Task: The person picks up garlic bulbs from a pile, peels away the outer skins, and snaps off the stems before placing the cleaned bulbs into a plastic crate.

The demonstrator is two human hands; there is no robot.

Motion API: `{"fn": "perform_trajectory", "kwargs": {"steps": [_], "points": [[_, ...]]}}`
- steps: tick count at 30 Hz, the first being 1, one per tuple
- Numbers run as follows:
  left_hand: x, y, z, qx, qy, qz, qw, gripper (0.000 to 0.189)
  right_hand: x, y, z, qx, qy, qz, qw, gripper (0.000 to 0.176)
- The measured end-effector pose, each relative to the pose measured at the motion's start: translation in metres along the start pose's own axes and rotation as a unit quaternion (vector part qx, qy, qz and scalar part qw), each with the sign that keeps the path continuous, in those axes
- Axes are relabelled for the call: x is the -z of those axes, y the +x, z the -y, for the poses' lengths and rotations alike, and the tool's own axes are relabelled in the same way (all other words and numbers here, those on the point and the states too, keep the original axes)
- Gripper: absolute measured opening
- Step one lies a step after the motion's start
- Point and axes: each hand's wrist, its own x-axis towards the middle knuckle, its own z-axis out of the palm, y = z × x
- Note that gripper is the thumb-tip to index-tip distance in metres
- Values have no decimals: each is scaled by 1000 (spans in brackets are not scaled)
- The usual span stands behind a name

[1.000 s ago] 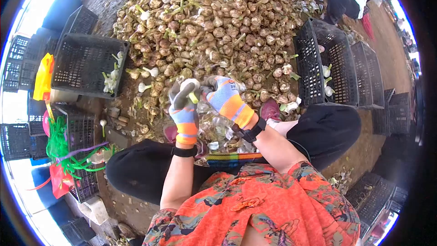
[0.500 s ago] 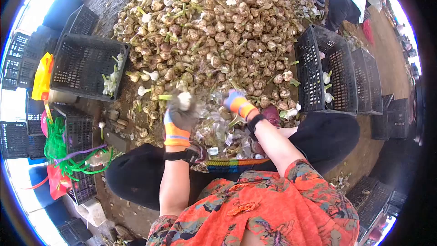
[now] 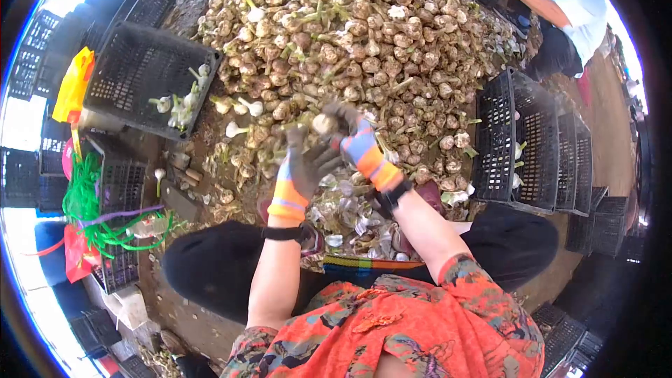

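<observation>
A pale garlic bulb (image 3: 323, 124) is at the fingertips of my right hand (image 3: 362, 143), whose gloved fingers close around it above the near edge of the garlic pile (image 3: 364, 49). My left hand (image 3: 306, 164), in a grey-palmed glove with an orange cuff, is just left of and below the bulb. Its fingers are spread, with the thumb pointing up, and I see nothing gripped in them. Motion blurs both hands slightly. Loose papery skins (image 3: 350, 217) lie on the ground below my hands.
On the left, a black crate (image 3: 150, 80) holds several trimmed bulbs; on the right, another crate (image 3: 493, 140) has a few. Green strings (image 3: 84, 196) hang on crates at left. A person in a light shirt (image 3: 574, 3) is at the upper right.
The bulb in my left hand is gone from there, and one is now at my right fingertips. My hands have come closer together. The view has shifted, showing more of the other person.
</observation>
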Motion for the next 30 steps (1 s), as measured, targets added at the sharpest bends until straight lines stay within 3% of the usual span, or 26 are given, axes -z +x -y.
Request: {"fn": "perform_trajectory", "kwargs": {"steps": [2,5,6,8,9,10,11,13,16,21,25,27,28,30], "points": [[9,-1,8,-139,64,126,980,56,-10,-33,66,-46,145,113,982,37],[-1,-11,15,-271,103,137,947,62,-11,-42,81,20,234,-161,959,27],[-3,-12,17,-323,121,148,927,65,-9,-46,86,29,231,-163,959,27],[-3,-18,24,-328,85,177,924,65,-8,-55,99,-75,171,-30,982,27],[-2,-19,27,-363,182,154,901,62,-16,-61,117,-156,164,-35,974,28],[-1,-19,31,-396,275,128,867,59,-14,-57,90,-97,215,-43,971,27],[-1,-17,35,-467,328,130,811,54,-16,-57,89,-65,173,-40,982,26],[4,-17,38,-462,326,146,812,54,-16,-61,89,-27,132,-35,990,26],[1,-27,38,-475,337,165,796,54,-16,-70,99,-62,204,-16,977,27],[6,-23,43,-406,243,192,859,60,-12,-81,114,-15,182,19,983,37],[6,-20,44,-416,257,204,848,62,-6,-84,124,-17,203,43,978,37],[-1,-29,41,-349,168,208,898,61,-3,-84,130,-51,229,64,970,37],[-2,-35,39,-347,168,207,899,61,-2,-86,133,-84,256,86,959,37],[-14,-56,31,-243,99,232,937,61,-2,-88,137,-82,207,80,972,38]]}}
